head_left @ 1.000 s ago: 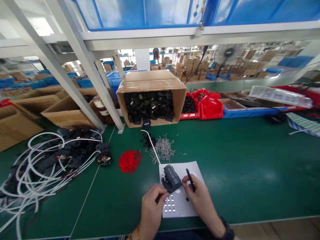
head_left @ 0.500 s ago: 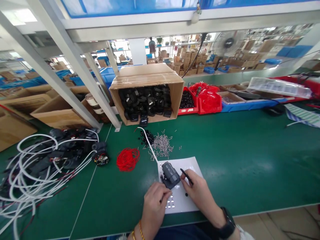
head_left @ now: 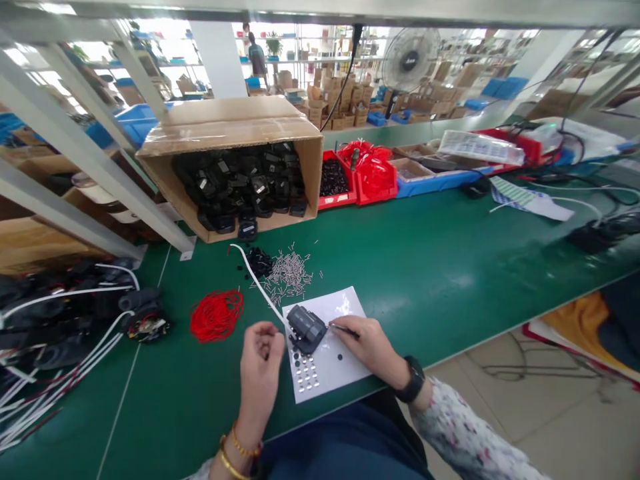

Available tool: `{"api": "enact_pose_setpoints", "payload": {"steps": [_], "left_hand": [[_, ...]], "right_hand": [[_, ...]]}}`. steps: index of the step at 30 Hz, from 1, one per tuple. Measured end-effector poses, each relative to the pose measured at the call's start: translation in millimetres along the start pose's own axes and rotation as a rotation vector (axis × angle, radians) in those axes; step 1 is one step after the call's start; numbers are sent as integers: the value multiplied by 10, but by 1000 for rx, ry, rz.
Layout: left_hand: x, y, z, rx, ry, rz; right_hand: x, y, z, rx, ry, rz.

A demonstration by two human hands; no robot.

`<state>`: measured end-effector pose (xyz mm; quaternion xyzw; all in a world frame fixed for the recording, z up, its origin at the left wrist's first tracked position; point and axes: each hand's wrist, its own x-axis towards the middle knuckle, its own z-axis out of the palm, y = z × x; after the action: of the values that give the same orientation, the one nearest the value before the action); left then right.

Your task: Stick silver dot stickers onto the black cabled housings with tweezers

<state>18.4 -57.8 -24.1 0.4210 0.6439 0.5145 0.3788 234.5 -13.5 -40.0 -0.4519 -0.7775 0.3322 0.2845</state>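
We are pinching tweezers in our right hand, tip meeting the black housing on the white sheet. Our left hand, fingers loosely curled and holding nothing, is hovering just left of the housing.

Your left hand is bare, and two thin gold bangles circle that wrist, one just above the other. Your right hand is bare too; a black watch on a black strap sits on its wrist. Past the watch your right arm wears a white sleeve with a small dark floral print. Dark blue trousers cover your lap.
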Motion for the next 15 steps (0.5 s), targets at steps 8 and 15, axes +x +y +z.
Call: {"api": "enact_pose_setpoints", "payload": {"steps": [8,15], "left_hand": [[408,569,-63,-585,-230,-261],[192,675,54,-235,-145,-1]], "right_hand": [[317,-161,-116,18,-308,-132],[434,-286,10,-80,-336,-115]]}}
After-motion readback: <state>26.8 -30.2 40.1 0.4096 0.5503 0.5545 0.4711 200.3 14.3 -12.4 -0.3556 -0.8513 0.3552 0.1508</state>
